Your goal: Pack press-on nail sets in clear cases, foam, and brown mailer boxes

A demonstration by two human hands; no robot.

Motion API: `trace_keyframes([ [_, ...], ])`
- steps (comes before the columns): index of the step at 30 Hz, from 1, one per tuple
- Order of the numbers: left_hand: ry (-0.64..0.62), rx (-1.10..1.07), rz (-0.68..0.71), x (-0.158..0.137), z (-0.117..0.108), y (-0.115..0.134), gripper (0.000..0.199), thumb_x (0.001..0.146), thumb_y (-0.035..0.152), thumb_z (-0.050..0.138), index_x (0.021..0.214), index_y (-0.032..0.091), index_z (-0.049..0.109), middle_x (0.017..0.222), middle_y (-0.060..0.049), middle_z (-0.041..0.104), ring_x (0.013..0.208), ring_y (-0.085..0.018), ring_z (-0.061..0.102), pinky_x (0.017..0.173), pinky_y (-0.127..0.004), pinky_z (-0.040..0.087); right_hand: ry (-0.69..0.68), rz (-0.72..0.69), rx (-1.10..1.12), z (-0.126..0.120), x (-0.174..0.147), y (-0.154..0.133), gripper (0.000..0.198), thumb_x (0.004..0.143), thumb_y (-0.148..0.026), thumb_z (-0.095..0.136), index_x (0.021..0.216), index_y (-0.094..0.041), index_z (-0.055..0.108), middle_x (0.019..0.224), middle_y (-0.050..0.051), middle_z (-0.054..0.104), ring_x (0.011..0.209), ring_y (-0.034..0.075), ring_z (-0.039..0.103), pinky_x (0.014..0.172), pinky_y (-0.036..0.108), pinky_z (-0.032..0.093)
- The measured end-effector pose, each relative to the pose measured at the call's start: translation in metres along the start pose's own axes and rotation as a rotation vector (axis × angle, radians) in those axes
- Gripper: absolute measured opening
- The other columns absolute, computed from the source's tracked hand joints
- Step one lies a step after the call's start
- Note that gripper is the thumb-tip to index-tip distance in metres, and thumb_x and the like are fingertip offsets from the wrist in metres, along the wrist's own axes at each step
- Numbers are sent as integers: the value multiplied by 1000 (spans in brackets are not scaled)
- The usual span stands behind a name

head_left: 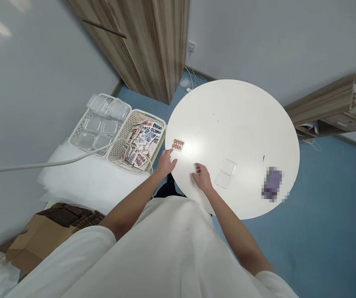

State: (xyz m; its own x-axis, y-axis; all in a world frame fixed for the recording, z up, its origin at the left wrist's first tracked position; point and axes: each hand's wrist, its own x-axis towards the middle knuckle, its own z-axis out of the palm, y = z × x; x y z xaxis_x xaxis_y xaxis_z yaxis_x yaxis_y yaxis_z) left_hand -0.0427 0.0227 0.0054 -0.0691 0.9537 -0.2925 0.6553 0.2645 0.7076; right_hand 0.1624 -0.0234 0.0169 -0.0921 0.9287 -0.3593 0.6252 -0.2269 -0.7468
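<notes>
A small card of reddish press-on nails [178, 145] lies flat near the left edge of the round white table [233, 111]. My left hand [166, 162] reaches to the card's lower edge with the index finger stretched out and the thumb apart. Over the table's near side, my right hand [202, 177] holds nothing, its fingers slightly bent and spread. To the right of that hand, a clear plastic clamshell box [226, 174] lies unfolded on the tabletop.
Left of the table, one white basket [128, 134] holds many nail cards; another basket [80, 126] holds clear plastic boxes. A pale cable [72, 160] crosses in front of them. A blurred purple item [272, 184] lies at the table's right. A cardboard box [45, 234] sits lower left.
</notes>
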Motion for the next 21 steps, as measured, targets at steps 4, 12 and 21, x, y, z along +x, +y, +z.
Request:
trace_keyframes([
  [4, -56, 105, 68, 38, -18, 6, 62, 69, 21, 63, 126, 18, 38, 118, -13, 45, 102, -25, 51, 83, -31, 40, -24, -38, -164, 15, 47, -23, 53, 73, -23, 54, 125, -21, 40, 114, 10, 46, 96, 21, 50, 88, 40, 43],
  [12, -215, 233, 102, 68, -18, 18, 67, 67, 14, 65, 127, 18, 36, 110, -12, 45, 90, -24, 54, 70, -29, 41, 66, 71, -296, 35, 101, -52, 61, 72, -31, 61, 128, -26, 36, 105, 8, 48, 93, 24, 51, 74, 37, 44],
  [21, -229, 110, 91, 68, -13, 7, 58, 67, 12, 66, 119, 21, 41, 111, -10, 42, 94, -25, 52, 75, -33, 41, 91, 146, -296, 38, 99, -54, 61, 70, -32, 64, 125, -28, 39, 104, 6, 48, 92, 23, 51, 68, 33, 43],
])
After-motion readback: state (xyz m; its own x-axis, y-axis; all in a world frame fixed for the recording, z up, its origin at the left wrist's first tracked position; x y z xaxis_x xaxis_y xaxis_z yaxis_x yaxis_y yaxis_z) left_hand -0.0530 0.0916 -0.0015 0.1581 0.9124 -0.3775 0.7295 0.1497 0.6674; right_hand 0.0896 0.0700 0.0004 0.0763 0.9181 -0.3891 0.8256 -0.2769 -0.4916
